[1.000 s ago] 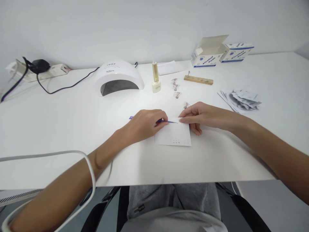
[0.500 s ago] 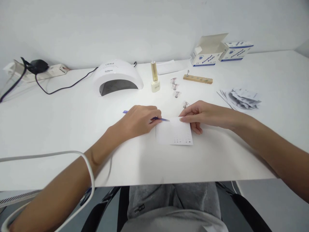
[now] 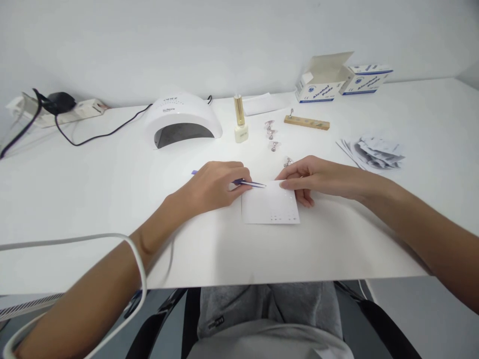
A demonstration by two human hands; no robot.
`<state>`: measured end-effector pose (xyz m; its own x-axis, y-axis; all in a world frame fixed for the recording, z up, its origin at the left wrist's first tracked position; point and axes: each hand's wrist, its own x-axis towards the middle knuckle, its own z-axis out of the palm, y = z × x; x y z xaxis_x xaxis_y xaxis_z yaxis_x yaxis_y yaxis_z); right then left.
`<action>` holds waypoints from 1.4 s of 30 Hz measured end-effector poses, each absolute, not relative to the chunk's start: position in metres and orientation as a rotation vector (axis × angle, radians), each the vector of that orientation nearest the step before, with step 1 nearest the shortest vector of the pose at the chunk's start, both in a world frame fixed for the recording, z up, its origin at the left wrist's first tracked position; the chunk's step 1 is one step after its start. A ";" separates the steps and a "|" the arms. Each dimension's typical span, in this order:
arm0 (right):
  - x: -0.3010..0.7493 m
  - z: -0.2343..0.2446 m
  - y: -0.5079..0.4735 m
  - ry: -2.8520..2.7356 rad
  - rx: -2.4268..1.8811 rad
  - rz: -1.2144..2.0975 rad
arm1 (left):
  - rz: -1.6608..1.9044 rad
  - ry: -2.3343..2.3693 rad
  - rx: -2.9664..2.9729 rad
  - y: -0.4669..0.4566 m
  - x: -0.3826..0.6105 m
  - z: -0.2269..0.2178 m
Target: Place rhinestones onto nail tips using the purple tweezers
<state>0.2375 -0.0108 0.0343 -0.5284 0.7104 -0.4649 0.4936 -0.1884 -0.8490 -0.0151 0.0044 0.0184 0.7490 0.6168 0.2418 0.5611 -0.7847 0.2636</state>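
Note:
My left hand (image 3: 220, 184) is closed around a pair of purple tweezers (image 3: 256, 184), which points right. The tips hover over or touch the upper part of a small white sheet (image 3: 262, 207); I cannot tell which. Whether the tips pinch anything is too small to see. Along the sheet's lower right run rows of tiny dark marks. At the sheet's upper right corner, my right hand (image 3: 303, 179) grips it between thumb and fingers. Just behind those fingers lies a clear nail tip on a small metal stand (image 3: 288, 162), partly hidden.
Behind my hands stand a white nail lamp (image 3: 183, 112) and a gold-capped polish bottle (image 3: 241, 130). Several clear nail tips (image 3: 274, 146) lie near a wooden bar (image 3: 307, 122). A stack of papers (image 3: 377, 153), alcohol pad boxes (image 3: 322, 85) and a power strip (image 3: 86, 112) lie farther out.
The tweezers' tips have shifted slightly right over the sheet and now show a narrow gap between the arms. The sheet has tilted a little, and its marks look fainter.

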 end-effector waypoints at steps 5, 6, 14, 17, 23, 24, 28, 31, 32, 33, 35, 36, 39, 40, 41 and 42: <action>0.237 0.034 -0.011 -1.861 -1.418 1.811 | 0.453 0.914 2.766 0.003 -0.014 0.018; 0.236 0.034 -0.011 -1.856 -1.421 1.819 | 0.452 0.913 2.772 0.003 -0.013 0.018; 0.233 0.036 -0.012 -1.810 -1.444 1.852 | 0.509 0.899 2.844 0.001 -0.011 0.019; 0.234 0.034 -0.011 -1.812 -1.439 1.863 | 0.534 0.894 2.867 0.002 -0.012 0.018; 0.236 0.036 -0.012 -1.766 -1.492 1.879 | 0.550 0.870 2.882 0.002 -0.012 0.016; 0.235 0.037 -0.012 -1.756 -1.505 1.881 | 0.550 0.873 2.882 0.001 -0.012 0.016; 0.234 0.036 -0.011 -1.731 -1.526 1.850 | 0.550 0.866 2.881 0.000 -0.012 0.016; 0.234 0.033 -0.010 -1.755 -1.526 1.796 | 0.556 0.866 2.884 0.000 -0.011 0.016; 0.234 0.032 -0.010 -1.769 -1.525 1.777 | 0.560 0.867 2.886 0.000 -0.011 0.015; 0.235 0.032 -0.010 -1.785 -1.520 1.760 | 0.568 0.868 2.888 0.000 -0.011 0.015; 0.235 0.031 -0.010 -1.823 -1.504 1.729 | 0.586 0.861 2.892 0.000 -0.011 0.015; 0.235 0.031 -0.010 -1.843 -1.498 1.714 | 0.593 0.857 2.892 0.000 -0.011 0.015; 0.237 0.031 -0.008 -1.887 -1.493 1.669 | 0.607 0.848 2.888 -0.001 -0.010 0.015; 0.237 0.031 -0.008 -1.890 -1.492 1.658 | 0.607 0.845 2.890 -0.001 -0.010 0.015; 0.237 0.031 -0.007 -1.888 -1.490 1.650 | 0.607 0.844 2.895 -0.001 -0.010 0.015; 0.237 0.031 -0.007 -1.884 -1.490 1.645 | 0.612 0.840 2.903 -0.001 -0.010 0.015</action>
<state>0.2367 -0.0072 0.0308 -0.4566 0.7827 -0.4229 0.5243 -0.1473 -0.8387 -0.0102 -0.0010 0.0153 0.7730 0.5240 0.3576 0.5007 -0.8501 0.1632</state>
